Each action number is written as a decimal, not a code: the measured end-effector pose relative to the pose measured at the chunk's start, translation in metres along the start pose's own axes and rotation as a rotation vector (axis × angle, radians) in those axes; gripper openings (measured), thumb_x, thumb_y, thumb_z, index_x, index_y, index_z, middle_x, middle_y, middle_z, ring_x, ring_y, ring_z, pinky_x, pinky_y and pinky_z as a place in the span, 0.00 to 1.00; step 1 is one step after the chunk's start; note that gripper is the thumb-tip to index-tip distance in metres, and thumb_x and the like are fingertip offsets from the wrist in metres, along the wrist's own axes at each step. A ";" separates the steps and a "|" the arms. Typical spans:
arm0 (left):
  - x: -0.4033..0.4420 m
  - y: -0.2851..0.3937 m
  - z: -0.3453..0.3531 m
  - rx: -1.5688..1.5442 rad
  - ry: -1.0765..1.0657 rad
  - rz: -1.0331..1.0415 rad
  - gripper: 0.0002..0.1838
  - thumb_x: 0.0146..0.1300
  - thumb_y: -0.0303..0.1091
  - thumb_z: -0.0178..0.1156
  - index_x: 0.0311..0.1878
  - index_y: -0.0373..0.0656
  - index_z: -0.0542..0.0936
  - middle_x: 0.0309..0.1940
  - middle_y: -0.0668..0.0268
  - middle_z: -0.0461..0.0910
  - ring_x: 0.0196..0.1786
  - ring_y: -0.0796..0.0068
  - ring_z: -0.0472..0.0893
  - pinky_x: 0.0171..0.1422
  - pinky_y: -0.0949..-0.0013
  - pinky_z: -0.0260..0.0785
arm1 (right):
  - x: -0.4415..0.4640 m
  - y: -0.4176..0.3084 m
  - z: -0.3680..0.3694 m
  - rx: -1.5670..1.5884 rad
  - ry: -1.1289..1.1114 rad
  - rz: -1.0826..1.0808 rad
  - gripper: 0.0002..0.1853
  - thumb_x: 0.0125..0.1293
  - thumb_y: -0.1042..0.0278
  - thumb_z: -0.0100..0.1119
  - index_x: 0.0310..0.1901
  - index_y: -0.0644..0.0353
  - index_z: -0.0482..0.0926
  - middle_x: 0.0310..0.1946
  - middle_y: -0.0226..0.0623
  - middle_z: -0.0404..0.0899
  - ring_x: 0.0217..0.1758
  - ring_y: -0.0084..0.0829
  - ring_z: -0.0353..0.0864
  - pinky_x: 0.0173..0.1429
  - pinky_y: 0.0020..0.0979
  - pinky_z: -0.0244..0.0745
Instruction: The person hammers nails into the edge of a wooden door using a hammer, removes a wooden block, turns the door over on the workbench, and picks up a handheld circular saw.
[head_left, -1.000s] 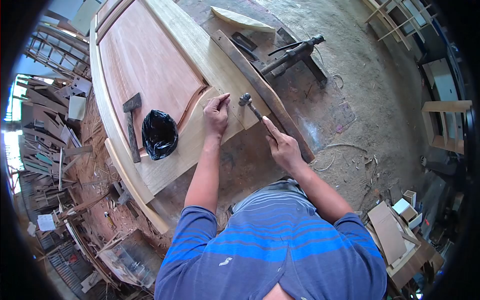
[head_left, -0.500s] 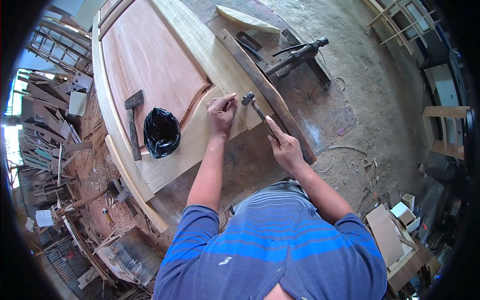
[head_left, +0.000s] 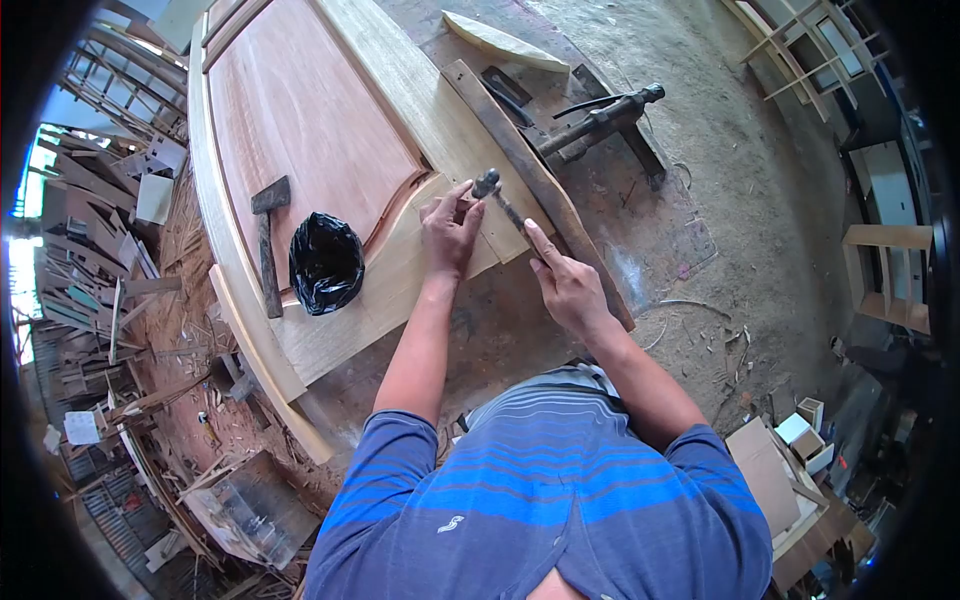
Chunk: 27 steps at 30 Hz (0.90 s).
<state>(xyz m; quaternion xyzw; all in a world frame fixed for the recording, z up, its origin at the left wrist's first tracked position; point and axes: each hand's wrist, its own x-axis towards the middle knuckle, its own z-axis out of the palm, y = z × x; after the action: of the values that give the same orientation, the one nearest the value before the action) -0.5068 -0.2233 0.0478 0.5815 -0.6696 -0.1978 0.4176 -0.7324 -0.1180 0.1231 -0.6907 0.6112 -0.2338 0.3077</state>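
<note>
You wore a dark blue shirt (head_left: 545,500) crossed by broad bright-blue bands and finer stripes, paling to grey at its far end. A small white logo (head_left: 450,523) marked the left of its chest, and its open neckline (head_left: 556,567) showed at the near edge. Both striped sleeves (head_left: 395,455) ended around your elbows; your left grip (head_left: 450,235) and right grip (head_left: 577,297) were bare.

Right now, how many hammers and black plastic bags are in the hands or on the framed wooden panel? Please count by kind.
Hammers: 2 (one in the right hand, one lying on the framed wooden panel)
Black plastic bags: 1
Total: 3
</note>
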 end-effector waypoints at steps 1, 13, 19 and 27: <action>-0.001 -0.001 -0.001 -0.017 -0.007 -0.010 0.23 0.67 0.33 0.80 0.65 0.48 0.90 0.39 0.61 0.93 0.44 0.64 0.89 0.56 0.58 0.79 | 0.000 0.002 0.002 0.048 0.046 -0.029 0.36 0.81 0.67 0.62 0.87 0.37 0.66 0.40 0.53 0.89 0.41 0.56 0.91 0.44 0.52 0.84; -0.003 0.002 0.001 -0.045 0.011 -0.051 0.23 0.67 0.30 0.79 0.65 0.48 0.90 0.37 0.62 0.91 0.46 0.66 0.87 0.58 0.59 0.80 | 0.004 0.001 0.009 0.172 0.201 -0.151 0.36 0.82 0.66 0.60 0.87 0.32 0.64 0.36 0.52 0.88 0.38 0.56 0.90 0.43 0.55 0.82; -0.003 0.004 -0.004 -0.027 -0.033 -0.114 0.26 0.65 0.34 0.80 0.67 0.50 0.89 0.39 0.66 0.94 0.49 0.67 0.88 0.67 0.59 0.74 | 0.000 0.000 0.009 -0.074 -0.106 0.055 0.38 0.81 0.72 0.63 0.88 0.42 0.64 0.59 0.57 0.88 0.53 0.58 0.91 0.54 0.49 0.86; -0.008 -0.001 -0.009 -0.178 0.188 -0.051 0.29 0.68 0.27 0.61 0.73 0.41 0.81 0.54 0.57 0.91 0.58 0.65 0.87 0.65 0.60 0.74 | 0.007 -0.018 0.001 0.190 0.433 -0.219 0.37 0.81 0.68 0.62 0.87 0.33 0.65 0.34 0.52 0.87 0.36 0.59 0.88 0.44 0.55 0.83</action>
<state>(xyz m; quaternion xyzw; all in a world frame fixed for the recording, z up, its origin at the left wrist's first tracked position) -0.4997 -0.2144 0.0496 0.5747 -0.5925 -0.2118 0.5233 -0.7178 -0.1232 0.1346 -0.6546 0.5596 -0.4646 0.2061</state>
